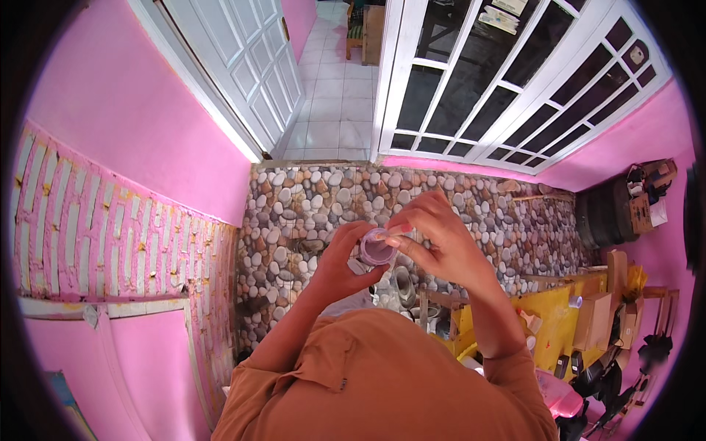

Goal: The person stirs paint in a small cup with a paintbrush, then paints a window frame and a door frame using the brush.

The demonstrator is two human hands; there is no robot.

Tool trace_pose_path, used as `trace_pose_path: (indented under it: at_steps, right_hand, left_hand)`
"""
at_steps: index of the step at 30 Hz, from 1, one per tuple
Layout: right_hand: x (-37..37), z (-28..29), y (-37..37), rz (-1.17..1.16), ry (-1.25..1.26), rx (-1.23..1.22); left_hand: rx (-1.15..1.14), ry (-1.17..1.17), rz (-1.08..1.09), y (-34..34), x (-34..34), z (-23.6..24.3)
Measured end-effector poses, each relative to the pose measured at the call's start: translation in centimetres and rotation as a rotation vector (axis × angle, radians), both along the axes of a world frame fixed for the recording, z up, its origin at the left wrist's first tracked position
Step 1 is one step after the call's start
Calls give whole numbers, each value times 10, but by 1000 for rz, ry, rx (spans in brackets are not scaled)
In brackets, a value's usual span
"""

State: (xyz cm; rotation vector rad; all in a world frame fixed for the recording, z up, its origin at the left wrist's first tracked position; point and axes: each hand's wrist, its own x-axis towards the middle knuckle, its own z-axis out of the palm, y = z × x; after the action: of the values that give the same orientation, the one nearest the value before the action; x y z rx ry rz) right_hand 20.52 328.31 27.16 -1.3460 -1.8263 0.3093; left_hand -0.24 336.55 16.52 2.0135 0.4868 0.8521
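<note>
In front of my chest, my left hand (340, 259) curls round a small see-through cup (378, 252) with a pale purple tint. Its round opening faces up toward me. The right hand (435, 239) comes over the cup from the right, with thumb and fingers pinched together at the rim. Something thin and pale may be between those fingertips, but it is too small to name. What the cup holds cannot be made out.
Pebble-patterned floor (323, 195) lies below. An open white door (257, 70) and white-framed windows (471, 81) stand ahead. At right are a yellow table (548, 320) with cardboard boxes (592, 321) and a dark tub (604, 218). A pink brick-textured wall (125, 228) runs along the left.
</note>
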Motion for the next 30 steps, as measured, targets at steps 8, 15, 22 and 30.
trace_pose_path:
  at_steps: [8, 15, 22, 30]
  right_hand:
    - [70, -10, 70, -16, -16, -49]
    - [123, 0, 159, -12, -47, -107]
    - [151, -2, 237, 106, -17, -106]
    - [195, -19, 310, 291, -12, -97]
  left_hand:
    - [-63, -12, -89, 79, 72, -17]
    - [-169, -11, -75, 152, 119, -17]
    - [-126, 34, 8, 216, 145, -9]
    - [-71, 35, 121, 266, 179, -3]
